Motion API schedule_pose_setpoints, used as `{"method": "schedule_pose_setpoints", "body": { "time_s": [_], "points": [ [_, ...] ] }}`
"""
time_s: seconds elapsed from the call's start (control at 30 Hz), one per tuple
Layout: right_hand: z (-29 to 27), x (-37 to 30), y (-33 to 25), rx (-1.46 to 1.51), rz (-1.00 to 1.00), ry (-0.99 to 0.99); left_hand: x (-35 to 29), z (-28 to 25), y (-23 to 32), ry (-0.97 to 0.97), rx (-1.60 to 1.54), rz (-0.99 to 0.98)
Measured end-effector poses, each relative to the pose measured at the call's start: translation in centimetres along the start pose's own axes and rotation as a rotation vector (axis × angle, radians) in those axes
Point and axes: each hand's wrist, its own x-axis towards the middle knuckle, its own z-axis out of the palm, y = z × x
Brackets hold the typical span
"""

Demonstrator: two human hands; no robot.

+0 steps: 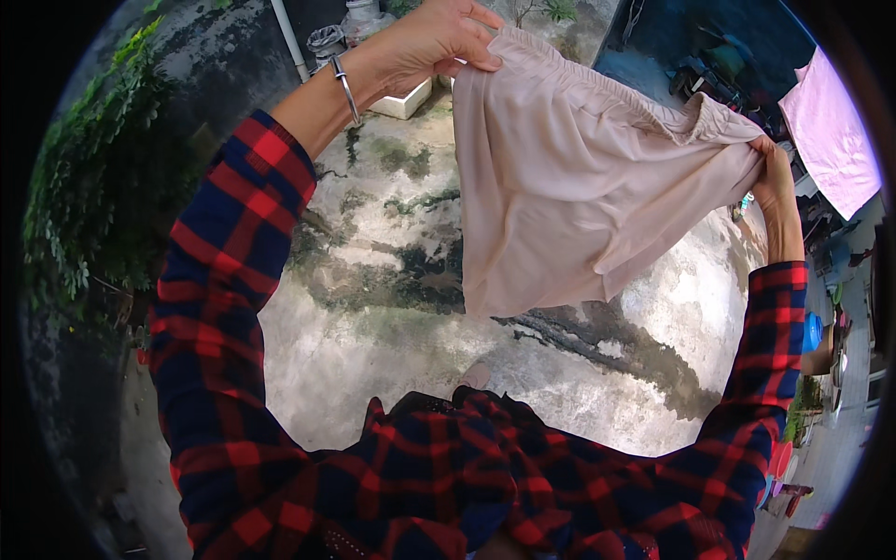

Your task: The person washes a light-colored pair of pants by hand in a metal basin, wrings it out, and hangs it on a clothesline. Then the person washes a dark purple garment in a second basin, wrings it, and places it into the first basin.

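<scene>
A pair of pale pink shorts with a gathered elastic waistband hangs stretched out in front of me. My left hand pinches one end of the waistband at the upper middle of the view. At the other end, lower and to the right, my right hand grips the waistband and bunched cloth; part of its fingers is hidden by the fabric. The legs of the shorts drape down, creased, over the view of the ground. Both my arms are raised in red and navy plaid sleeves.
Stained concrete ground lies below. A leafy bush grows along the dark wall on the left. A white box stands beyond my left wrist. Pink cloth hangs at the far right, above household items including a blue container.
</scene>
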Motion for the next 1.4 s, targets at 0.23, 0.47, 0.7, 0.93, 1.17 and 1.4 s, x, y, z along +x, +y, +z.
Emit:
{"method": "schedule_pose_setpoints", "body": {
  "time_s": [0.23, 0.47, 0.7, 0.93, 1.17, 1.4],
  "points": [
    [8.6, 4.3, 0.7, 0.095, -0.056, -0.431, 8.8, 1.6, -1.7, -0.062, 0.134, -0.008],
    [13.6, 8.3, 1.9, 0.059, -0.125, -0.489, 16.3, 3.5, -0.9, -0.130, 0.227, 0.108],
    [16.4, 10.9, 2.6, 0.100, -0.118, -0.431, 22.0, 3.1, -1.1, -0.142, 0.131, 0.171],
    [18.4, 13.5, 1.6, 0.029, -0.440, -0.336, 25.3, 1.5, -3.3, -0.322, 0.370, 0.202],
    [22.2, 13.5, 1.0, 0.200, -0.457, -0.441, 27.9, -1.3, -4.2, -0.437, 0.145, -0.068],
    [24.2, 9.2, 7.1, -0.575, -0.756, -0.374, 35.2, -1.1, -7.0, -0.587, -0.565, -0.259]
  ]
}}
